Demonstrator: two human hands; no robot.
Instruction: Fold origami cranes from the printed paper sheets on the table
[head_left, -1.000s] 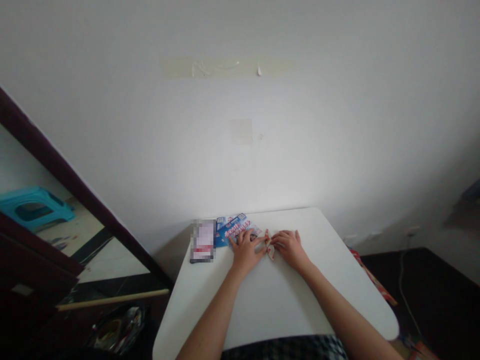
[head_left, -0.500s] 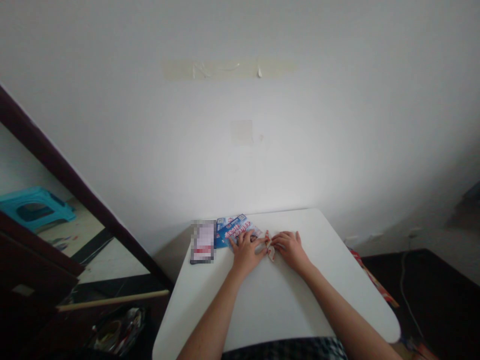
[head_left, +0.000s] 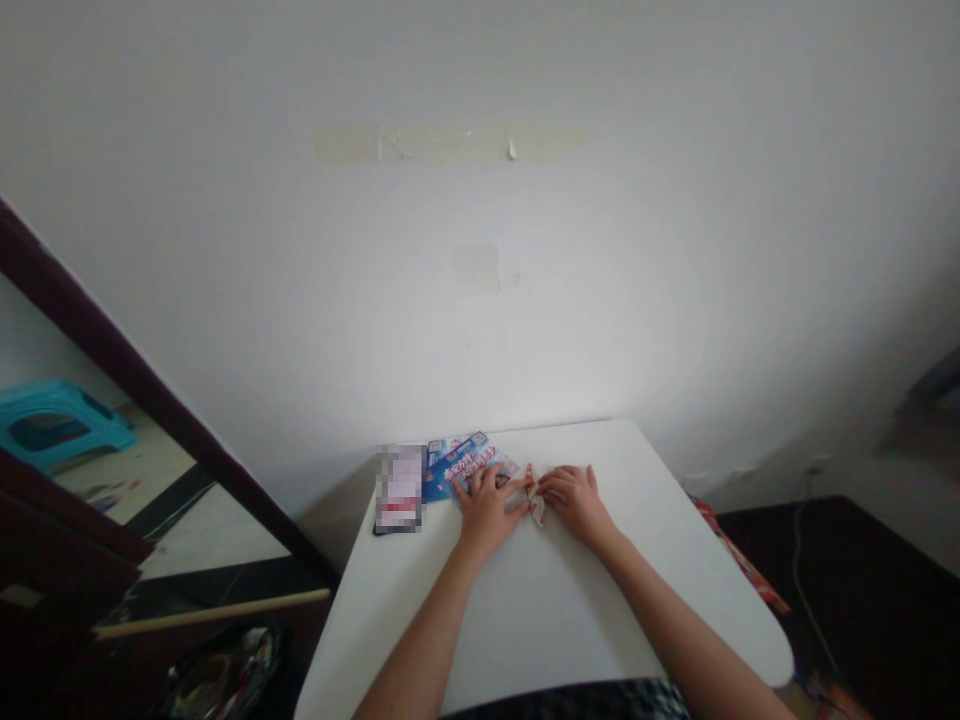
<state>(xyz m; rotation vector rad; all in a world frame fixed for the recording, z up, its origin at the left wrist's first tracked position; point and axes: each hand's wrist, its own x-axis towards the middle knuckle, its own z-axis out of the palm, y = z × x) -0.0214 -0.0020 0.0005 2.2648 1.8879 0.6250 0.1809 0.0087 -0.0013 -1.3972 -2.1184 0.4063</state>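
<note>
A small folded piece of paper (head_left: 538, 511), pale with red marks, stands between my hands near the far middle of the white table (head_left: 570, 620). My left hand (head_left: 486, 508) grips its left side with thumb and index finger. The other fingers of that hand spread over the edge of blue printed leaflets (head_left: 457, 468). From the right, my right hand (head_left: 573, 497) pinches the same paper with its fingertips. The fingers hide part of the paper, so its exact folds cannot be made out.
A phone (head_left: 400, 490) with a blurred-out screen lies at the table's far left corner, beside the leaflets. A wall (head_left: 480, 350) rises right behind the table. To the left are a mirror with a dark frame (head_left: 172, 390) and a bag of items (head_left: 221, 675) on the floor.
The whole view has shifted slightly, so everything sits a little lower and further left. Both hands keep their places on the folded paper, with hardly any visible finger movement.
</note>
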